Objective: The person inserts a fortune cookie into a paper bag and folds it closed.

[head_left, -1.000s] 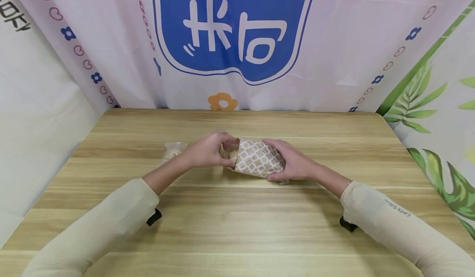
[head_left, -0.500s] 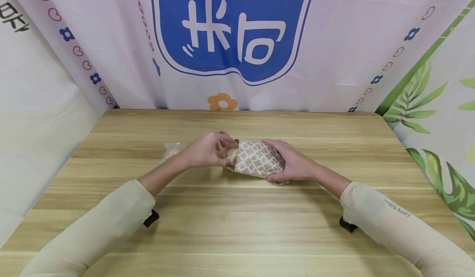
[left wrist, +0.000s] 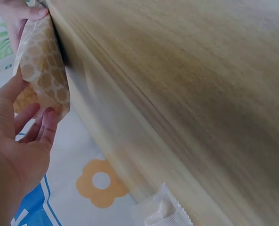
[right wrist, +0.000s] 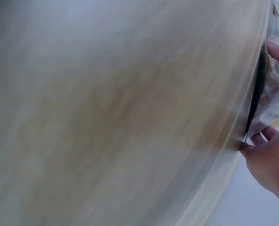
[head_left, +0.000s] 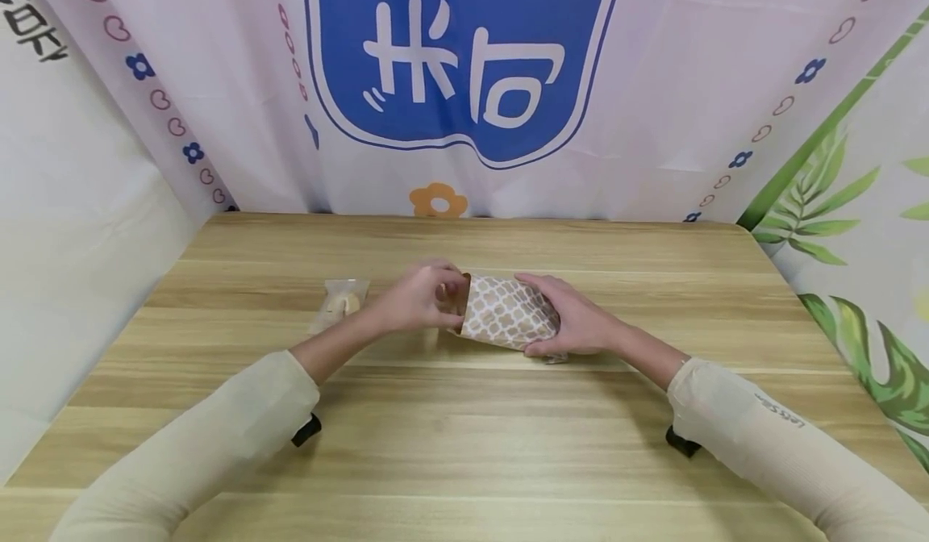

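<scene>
A tan paper bag (head_left: 508,312) with a white lattice pattern lies on the wooden table, its mouth facing left. My right hand (head_left: 573,312) grips the closed end, thumb on the near side and fingers on the far side. At the mouth is my left hand (head_left: 428,296), bent fingers spread from the thumb and fingertips right at the rim. The left wrist view shows a brown surface (left wrist: 25,100) in the mouth, between thumb and fingers. Most of the bag's inside is hidden. A clear packet (head_left: 343,304) with pale pieces lies left of the left hand.
The wooden table (head_left: 464,445) reaches back to a hanging printed cloth (head_left: 653,122) with a blue emblem. More cloth hangs at both sides. Light sleeves cover both forearms, and a black strap (head_left: 306,430) shows under the left one.
A round pale-brown piece seen between the left fingers at the bag's mouth is now out of sight. The left hand has shifted slightly right. The right hand keeps its grip on the bag.
</scene>
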### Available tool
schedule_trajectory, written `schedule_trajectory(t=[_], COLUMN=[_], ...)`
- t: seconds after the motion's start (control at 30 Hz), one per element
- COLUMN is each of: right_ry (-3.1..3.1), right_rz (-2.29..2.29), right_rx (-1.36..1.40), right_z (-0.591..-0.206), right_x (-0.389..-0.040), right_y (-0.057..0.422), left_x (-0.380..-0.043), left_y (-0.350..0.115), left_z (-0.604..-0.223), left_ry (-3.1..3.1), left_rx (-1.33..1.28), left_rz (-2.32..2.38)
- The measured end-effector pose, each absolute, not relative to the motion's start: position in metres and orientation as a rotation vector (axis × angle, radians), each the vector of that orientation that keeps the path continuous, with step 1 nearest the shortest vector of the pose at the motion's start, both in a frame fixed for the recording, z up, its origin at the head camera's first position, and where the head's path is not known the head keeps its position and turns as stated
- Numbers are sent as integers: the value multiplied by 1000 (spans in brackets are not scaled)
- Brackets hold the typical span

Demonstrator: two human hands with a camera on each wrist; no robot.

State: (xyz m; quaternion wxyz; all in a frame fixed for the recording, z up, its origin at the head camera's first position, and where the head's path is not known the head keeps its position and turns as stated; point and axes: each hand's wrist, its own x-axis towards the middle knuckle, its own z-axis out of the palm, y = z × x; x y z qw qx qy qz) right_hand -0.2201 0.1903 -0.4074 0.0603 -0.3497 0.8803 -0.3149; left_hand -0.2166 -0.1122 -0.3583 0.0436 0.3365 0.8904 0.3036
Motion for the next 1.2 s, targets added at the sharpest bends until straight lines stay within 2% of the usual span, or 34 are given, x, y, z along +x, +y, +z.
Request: schedule_trajectory(t=[0.83,1.2], right_ry=[2656,2652], right_rz=[-952,-955], right_rx=[-1076,-1079], right_z=[-407,-407], right_x=[-221,-221], right_y=[191,192], left_x=[-218,-220], left_y=[-123,-117], left_z=[-363,-378], left_ry=[2818,2846], left_rx=[946,1001], left_rz=[828,926])
